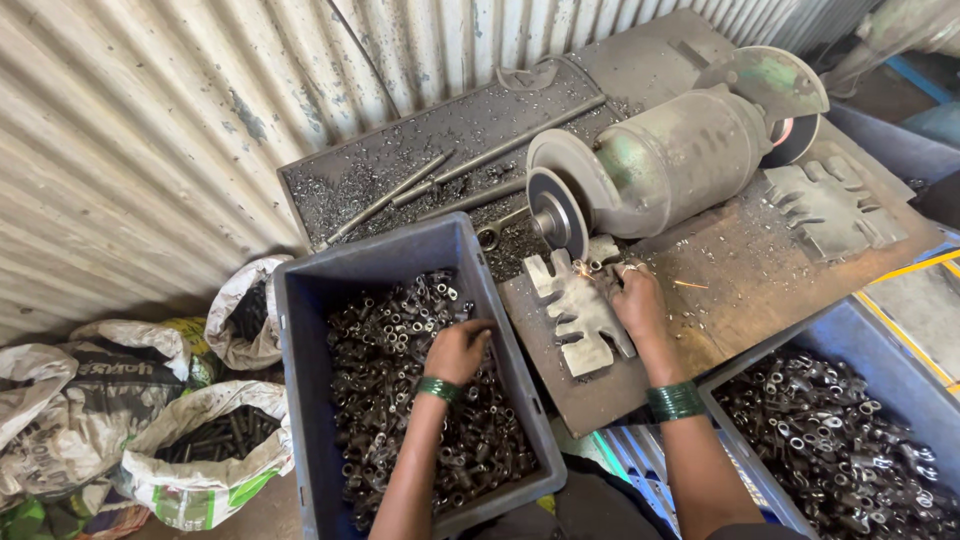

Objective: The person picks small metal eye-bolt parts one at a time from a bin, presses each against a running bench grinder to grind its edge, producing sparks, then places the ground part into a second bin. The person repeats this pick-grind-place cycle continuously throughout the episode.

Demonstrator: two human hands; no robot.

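Worn metal tabletop (pixel 760 262), centre to upper right, carries bench grinder (pixel 665 160), two toothed metal plates (pixel 580 308) (pixel 830 208) & loose filings. Shallow dark tray (pixel 400 165) w/ long rods (pixel 385 198) sits at its upper-left end.

A single head-worn view looks steeply down from just above the person's forearms, close in. It faces the corrugated wall across the upper left of the frame, with the desk (pixel 760 270) running to the upper right and bins along the lower edge
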